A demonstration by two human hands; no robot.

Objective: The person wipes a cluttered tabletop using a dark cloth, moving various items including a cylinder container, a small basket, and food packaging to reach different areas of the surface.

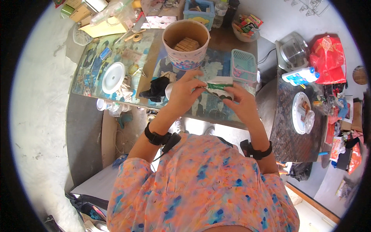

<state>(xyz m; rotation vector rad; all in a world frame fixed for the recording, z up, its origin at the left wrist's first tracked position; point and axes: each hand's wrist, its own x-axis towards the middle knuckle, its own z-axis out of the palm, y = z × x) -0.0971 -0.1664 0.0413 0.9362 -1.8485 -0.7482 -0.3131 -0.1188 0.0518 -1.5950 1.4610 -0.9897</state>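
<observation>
Both hands are on a small green-and-white carton (219,86) that bears writing, above the table's front part. My left hand (185,90) pinches its left end between thumb and fingers. At the right end, my right hand (241,100) grips it with the thumb below and fingers along the side. Just beyond the carton stands a patterned paper tub (187,61), with several tan stick-like pieces (187,45) stacked inside. A black cloth (156,89) lies left of my left hand, partly over a pale one. What the carton holds is hidden.
A round white lid (113,77) and a crumpled cloth (125,89) lie on the left. A mint plastic basket (243,62) stands at the right. Boxes, a blue caddy (198,14) and a bowl of packets (246,30) line the back. A side table (289,145) holds a white plate (297,116).
</observation>
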